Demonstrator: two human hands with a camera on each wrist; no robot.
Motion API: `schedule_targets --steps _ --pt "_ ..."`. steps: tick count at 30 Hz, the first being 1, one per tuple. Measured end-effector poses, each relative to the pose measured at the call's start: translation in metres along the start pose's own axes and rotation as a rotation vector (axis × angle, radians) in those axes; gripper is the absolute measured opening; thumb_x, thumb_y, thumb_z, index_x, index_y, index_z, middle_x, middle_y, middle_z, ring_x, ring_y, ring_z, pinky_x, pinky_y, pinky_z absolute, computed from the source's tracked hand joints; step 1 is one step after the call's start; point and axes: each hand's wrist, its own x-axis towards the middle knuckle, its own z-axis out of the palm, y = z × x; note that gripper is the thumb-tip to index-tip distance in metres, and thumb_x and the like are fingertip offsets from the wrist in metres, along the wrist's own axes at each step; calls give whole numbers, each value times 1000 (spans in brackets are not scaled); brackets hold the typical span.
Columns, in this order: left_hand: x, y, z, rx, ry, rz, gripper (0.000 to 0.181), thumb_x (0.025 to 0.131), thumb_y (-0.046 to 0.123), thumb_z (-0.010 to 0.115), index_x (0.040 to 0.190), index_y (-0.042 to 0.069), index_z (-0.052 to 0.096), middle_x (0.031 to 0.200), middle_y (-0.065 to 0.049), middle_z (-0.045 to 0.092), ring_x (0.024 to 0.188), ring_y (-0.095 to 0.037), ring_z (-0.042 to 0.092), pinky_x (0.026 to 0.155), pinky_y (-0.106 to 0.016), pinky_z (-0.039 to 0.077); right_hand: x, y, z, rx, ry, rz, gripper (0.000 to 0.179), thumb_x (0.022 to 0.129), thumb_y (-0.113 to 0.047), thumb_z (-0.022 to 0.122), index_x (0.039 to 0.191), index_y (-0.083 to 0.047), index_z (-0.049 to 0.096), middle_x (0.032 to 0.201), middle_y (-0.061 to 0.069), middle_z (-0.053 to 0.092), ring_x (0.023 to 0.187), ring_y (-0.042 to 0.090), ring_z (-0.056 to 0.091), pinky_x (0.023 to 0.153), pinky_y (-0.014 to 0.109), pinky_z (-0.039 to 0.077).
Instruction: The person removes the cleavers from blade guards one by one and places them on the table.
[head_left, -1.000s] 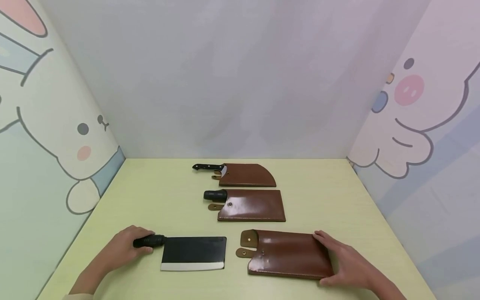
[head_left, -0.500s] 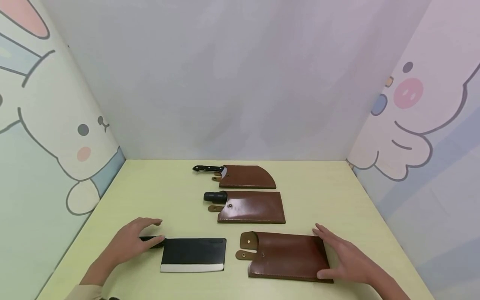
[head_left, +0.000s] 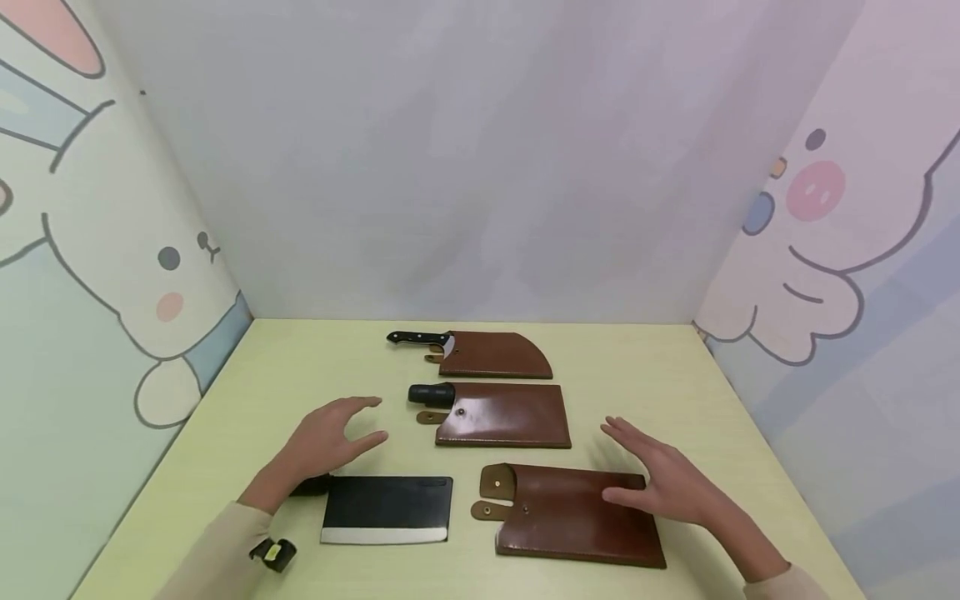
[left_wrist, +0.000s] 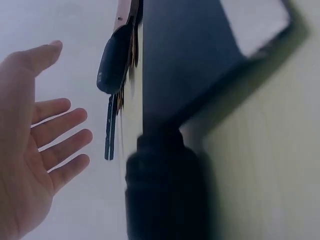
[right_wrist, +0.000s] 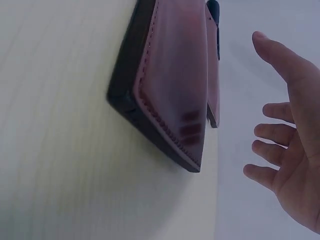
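Note:
My left hand (head_left: pixel 326 440) hovers with fingers spread above the handle end of a cleaver (head_left: pixel 386 504), holding nothing. That cleaver lies flat, its bright edge toward me; the wrist hides part of its black handle (left_wrist: pixel 167 190). On the right, my right hand (head_left: pixel 671 483) floats over the far end of a brown leather sheath (head_left: pixel 570 512), fingers parted and apart from it in the right wrist view. No handle shows at this sheath's mouth, where a strap and a flap stick out. Behind lies a second sheath (head_left: pixel 510 415) with a black handle (head_left: pixel 431 394) protruding left.
Farther back, a curved-end sheath (head_left: pixel 495 354) holds a knife with a black riveted handle (head_left: pixel 416 337). The pale yellow table (head_left: pixel 315 358) meets a grey back wall (head_left: pixel 472 167). Side walls with cartoon animals stand to the left and right.
My left hand has let go of the cleaver's handle and moved up and to the right. My right hand has released the front sheath's end and lifted leftward over it. Cleaver and sheaths stay put.

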Motion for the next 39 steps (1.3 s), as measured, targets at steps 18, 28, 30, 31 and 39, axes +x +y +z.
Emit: schedule_targets --steps 18,28,30,31,39 --pt "62 18 20 31 -4 184 70 91 49 74 146 9 57 148 -14 56 135 -37 54 105 -56 47 72 -10 16 23 0 66 99 80 -66 77 155 -10 44 162 16 38 144 41 43 100 63 48" --pt "85 18 32 -12 -145 180 72 92 52 73 145 6 57 146 -16 57 134 -36 54 108 -54 45 100 -1 38 81 -139 34 107 76 -59 85 158 -8 38 164 23 30 146 46 37 104 62 45" --pt "88 19 34 -38 -167 178 70 92 51 74 143 5 58 142 -16 60 128 -34 58 104 -53 48 104 -1 40 78 -160 31 108 76 -59 85 159 -9 37 164 23 30 146 45 37 105 62 45" --pt "90 19 35 -50 -176 174 70 91 50 74 143 5 59 141 -15 61 125 -32 60 101 -51 50 106 -1 41 74 -168 31 109 75 -60 85 159 -9 37 164 23 29 146 45 37 105 61 45" --pt "96 23 40 -134 -232 153 65 92 48 75 139 6 61 129 -11 65 106 -22 62 89 -44 52 117 4 49 61 -237 33 116 72 -69 82 161 -13 34 165 22 28 145 43 40 108 58 44"
